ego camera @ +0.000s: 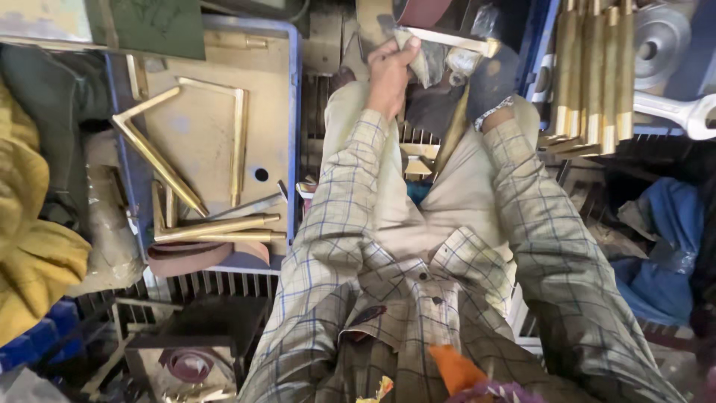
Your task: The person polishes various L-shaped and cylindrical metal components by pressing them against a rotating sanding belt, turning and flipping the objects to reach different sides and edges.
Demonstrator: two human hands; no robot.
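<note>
My left hand (388, 69) is raised at the top centre, fingers closed around a crumpled greyish cloth (423, 61). The cloth presses against a flat brass bar (455, 42) that runs to the right from the hand. My right forearm in a checked sleeve reaches up beside it and ends at a beaded wristband (495, 112). The right hand beyond the wristband is lost in a dark shape, so its grip is hidden. Below the arms lie my beige trousers and checked shirt.
A blue tray (293, 112) on the left holds bent brass angle pieces (153, 153) and brass rods (216, 227), with a brown sanding belt (198, 257) at its near edge. Brass bars (593, 75) lie in a row at the upper right by silver metal parts (682, 112). Yellow cloth (33, 254) left, blue cloth (671, 246) right.
</note>
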